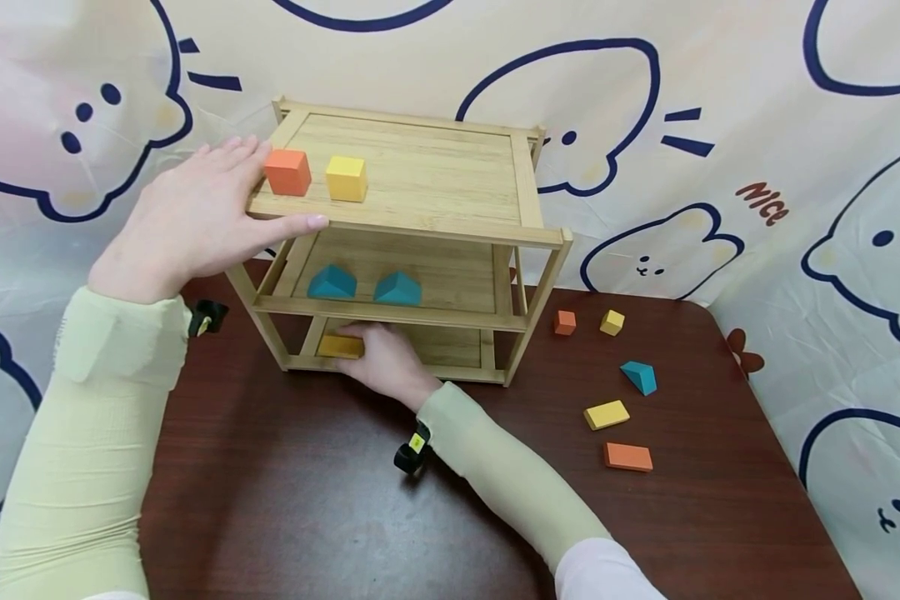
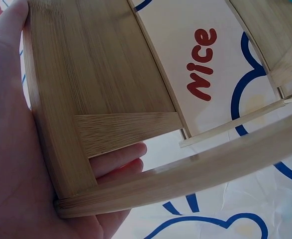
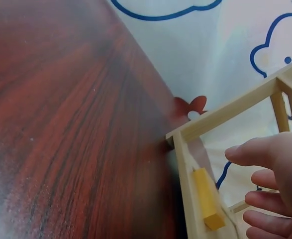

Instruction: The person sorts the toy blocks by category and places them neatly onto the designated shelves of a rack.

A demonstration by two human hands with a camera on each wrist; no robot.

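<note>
A three-tier wooden shelf stands on the table. My left hand rests at its upper left corner, thumb along the front edge and fingers straight along the side; in the left wrist view fingertips show through the gap beside the board. An orange cube lies close to those fingers, and a yellow cube sits to its right. My right hand reaches into the bottom tier beside a yellow rectangular block; in the right wrist view its fingers are spread, apart from the block.
Two blue triangular blocks, one left and one right, sit on the middle tier. Right of the shelf lie a small orange cube, a yellow cube, a blue triangular block, a yellow block and an orange block.
</note>
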